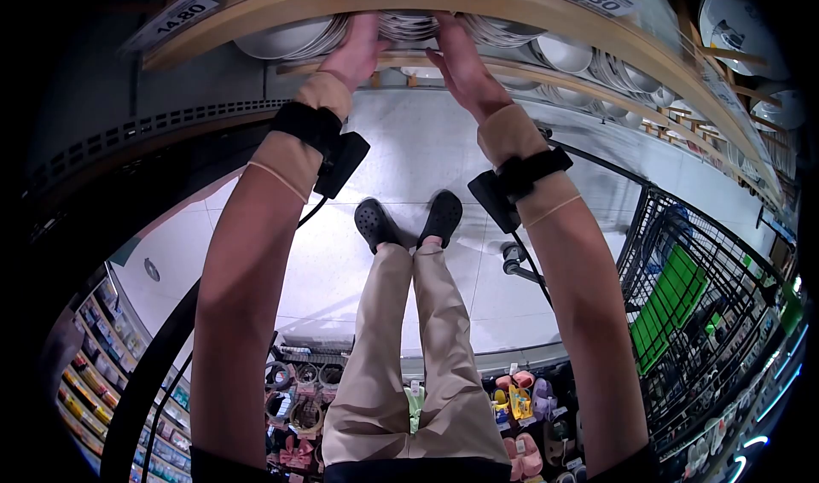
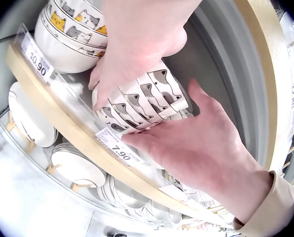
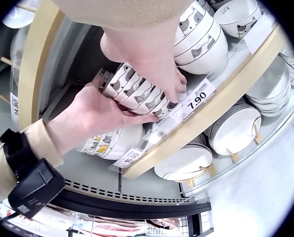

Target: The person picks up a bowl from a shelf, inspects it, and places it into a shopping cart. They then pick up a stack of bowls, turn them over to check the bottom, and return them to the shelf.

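A stack of small white bowls with grey cat faces [image 2: 139, 103] lies tilted on its side between my two hands, on the shelf. My left hand [image 2: 137, 44] grips one end, its fingertips curled over the bowls. From the other side my right hand [image 2: 206, 148] holds the stack, its thumb raised apart from the fingers. The right wrist view has the same bowls [image 3: 137, 94], with the right hand [image 3: 149, 57] above and the left hand [image 3: 92, 116] at their side. In the head view, the shelf edge partly hides the left hand [image 1: 354, 52] and right hand [image 1: 461, 56].
Larger cat-patterned bowls [image 2: 70, 37] stand beside the stack. A wooden shelf rail [image 2: 78, 116] with a clear lip and price tags [image 2: 120, 147] runs in front. Plates [image 3: 236, 128] stand in wooden racks below. A black shopping cart [image 1: 682, 304] is at the right.
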Motion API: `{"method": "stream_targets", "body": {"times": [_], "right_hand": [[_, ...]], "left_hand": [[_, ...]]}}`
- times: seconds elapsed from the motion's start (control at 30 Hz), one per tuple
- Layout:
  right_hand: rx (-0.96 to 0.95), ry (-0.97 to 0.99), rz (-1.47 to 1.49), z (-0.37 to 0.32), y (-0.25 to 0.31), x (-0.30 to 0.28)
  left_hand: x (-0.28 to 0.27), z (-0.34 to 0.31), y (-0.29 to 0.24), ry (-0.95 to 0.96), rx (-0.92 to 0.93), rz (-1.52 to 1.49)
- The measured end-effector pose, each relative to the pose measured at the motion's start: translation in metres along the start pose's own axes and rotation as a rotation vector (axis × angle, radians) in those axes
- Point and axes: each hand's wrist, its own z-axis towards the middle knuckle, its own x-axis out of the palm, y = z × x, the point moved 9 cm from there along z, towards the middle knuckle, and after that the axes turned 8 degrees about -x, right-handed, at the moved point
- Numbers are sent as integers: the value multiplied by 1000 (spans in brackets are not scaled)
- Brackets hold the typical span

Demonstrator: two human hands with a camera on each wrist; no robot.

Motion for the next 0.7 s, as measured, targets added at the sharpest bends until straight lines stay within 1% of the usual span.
{"method": "stream_targets", "body": {"times": [0.07, 0.47, 0.53, 0.57, 0.63, 0.7], "right_hand": [[-80, 31, 47, -6, 10, 3], [-8, 13, -46, -17, 12, 0], [44, 45, -40, -17, 6, -1], [68, 60, -36, -17, 4, -1], [3, 71, -85, -18, 10, -1], [-29, 66, -97, -17, 13, -2]], "left_hand": [[3, -5, -5, 6, -5, 0], [9, -23, -10, -58, -65, 77], [8, -23, -8, -51, -78, 70], [7, -22, -9, -36, -52, 56], [2, -16, -9, -3, 3, 28], [1, -11, -6, -46, -32, 2]]}}
